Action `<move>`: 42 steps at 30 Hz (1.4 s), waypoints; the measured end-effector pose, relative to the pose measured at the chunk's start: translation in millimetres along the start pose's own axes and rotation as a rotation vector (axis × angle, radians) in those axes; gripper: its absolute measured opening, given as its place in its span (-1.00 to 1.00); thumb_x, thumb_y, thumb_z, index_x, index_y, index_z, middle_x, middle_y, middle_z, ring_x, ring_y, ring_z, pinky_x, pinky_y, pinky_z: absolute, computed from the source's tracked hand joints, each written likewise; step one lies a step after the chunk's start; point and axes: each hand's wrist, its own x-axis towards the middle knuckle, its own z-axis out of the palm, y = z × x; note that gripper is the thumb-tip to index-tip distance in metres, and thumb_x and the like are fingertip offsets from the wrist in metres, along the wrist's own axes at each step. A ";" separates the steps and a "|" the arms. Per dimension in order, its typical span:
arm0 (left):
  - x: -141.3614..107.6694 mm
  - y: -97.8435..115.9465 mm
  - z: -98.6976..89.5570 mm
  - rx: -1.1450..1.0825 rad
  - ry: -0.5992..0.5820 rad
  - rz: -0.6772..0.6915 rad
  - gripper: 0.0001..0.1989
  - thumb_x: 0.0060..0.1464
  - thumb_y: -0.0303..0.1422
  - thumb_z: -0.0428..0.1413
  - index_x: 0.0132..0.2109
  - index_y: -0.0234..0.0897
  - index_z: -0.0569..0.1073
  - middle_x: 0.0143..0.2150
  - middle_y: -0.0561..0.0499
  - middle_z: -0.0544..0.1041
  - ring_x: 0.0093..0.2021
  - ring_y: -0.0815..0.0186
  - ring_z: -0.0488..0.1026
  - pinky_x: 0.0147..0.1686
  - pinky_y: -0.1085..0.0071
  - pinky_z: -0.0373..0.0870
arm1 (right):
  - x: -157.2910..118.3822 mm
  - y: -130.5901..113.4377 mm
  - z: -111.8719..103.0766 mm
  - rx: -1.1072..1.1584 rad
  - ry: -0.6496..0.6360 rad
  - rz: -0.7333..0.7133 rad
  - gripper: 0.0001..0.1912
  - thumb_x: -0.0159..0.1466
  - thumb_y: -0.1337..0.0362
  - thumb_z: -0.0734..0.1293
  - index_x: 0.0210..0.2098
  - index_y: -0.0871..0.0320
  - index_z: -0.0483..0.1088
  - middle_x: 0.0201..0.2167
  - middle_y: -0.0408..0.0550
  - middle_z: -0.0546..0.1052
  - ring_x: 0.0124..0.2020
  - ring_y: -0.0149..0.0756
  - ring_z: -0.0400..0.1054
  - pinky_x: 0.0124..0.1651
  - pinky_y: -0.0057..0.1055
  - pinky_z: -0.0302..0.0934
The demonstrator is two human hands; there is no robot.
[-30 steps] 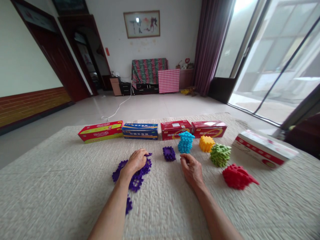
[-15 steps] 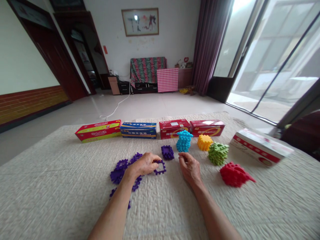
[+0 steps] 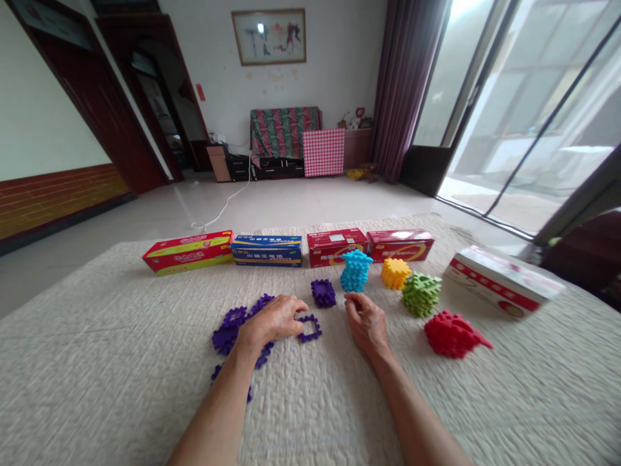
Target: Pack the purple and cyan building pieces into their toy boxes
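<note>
A purple square frame piece [image 3: 318,327] with toothed edges lies flat on the quilted cloth. Over its left side is my left hand [image 3: 280,316], open, thumb and fingers apart, the thumb at or close to the frame's edge; I cannot tell if they touch. Beneath and left of that forearm, several purple toothed pieces [image 3: 224,338] lie spread out, partly hidden. My right hand [image 3: 367,321] rests on the cloth with fingers curled closed, nothing showing in them. Between and beyond the hands sits a small purple stack [image 3: 323,293]. A blue stack [image 3: 356,270] stands just past my right hand.
Yellow [image 3: 395,273], green [image 3: 421,294] and red [image 3: 453,334] toothed stacks stand to the right. Along the far side are a red-yellow box [image 3: 189,252], a blue box [image 3: 266,251] and two red boxes [image 3: 336,247]. A white-red box [image 3: 504,281] lies at the right.
My left fingers have lifted and spread off the purple square frame, which now lies flat and shows more fully. My right hand keeps its place. The whole view has shifted slightly.
</note>
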 end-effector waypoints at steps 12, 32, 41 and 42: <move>1.2 21.9 15.6 0.212 -0.029 -0.006 -0.61 -0.12 -0.50 0.02 -0.09 -0.20 0.48 -0.11 -0.08 0.45 -0.02 0.17 0.39 -0.04 0.34 0.33 | 0.7 -0.4 0.1 -0.001 -0.006 -0.001 -0.66 0.18 0.17 0.17 -0.29 0.16 0.53 -0.37 0.00 0.61 -0.40 -0.24 0.46 -0.25 -0.39 0.26; 60.5 4.4 -3.6 0.026 0.356 0.166 -0.56 -0.10 -0.49 0.05 -0.01 -0.31 0.48 -0.03 -0.10 0.52 -0.01 0.20 0.45 0.06 0.35 0.33 | -0.6 0.3 2.4 0.034 0.008 0.014 -0.70 0.19 0.23 0.17 -0.29 0.13 0.53 -0.35 -0.03 0.61 -0.37 -0.26 0.46 -0.26 -0.42 0.25; 58.7 5.9 -5.5 0.007 0.412 0.148 -0.49 -0.07 -0.47 0.06 0.10 -0.38 0.41 0.10 -0.16 0.45 0.10 0.20 0.40 0.14 0.36 0.27 | -0.8 -0.5 1.9 0.035 0.005 0.025 -0.69 0.19 0.23 0.17 -0.28 0.13 0.53 -0.34 -0.03 0.61 -0.33 -0.23 0.47 -0.23 -0.40 0.24; 53.5 4.0 -6.8 0.012 0.424 0.122 -0.50 -0.05 -0.47 0.04 0.10 -0.38 0.41 0.10 -0.16 0.45 0.11 0.20 0.39 0.15 0.35 0.25 | -0.8 -0.5 1.9 0.034 0.002 0.026 -0.69 0.19 0.23 0.17 -0.28 0.13 0.53 -0.34 -0.03 0.61 -0.33 -0.24 0.47 -0.23 -0.40 0.24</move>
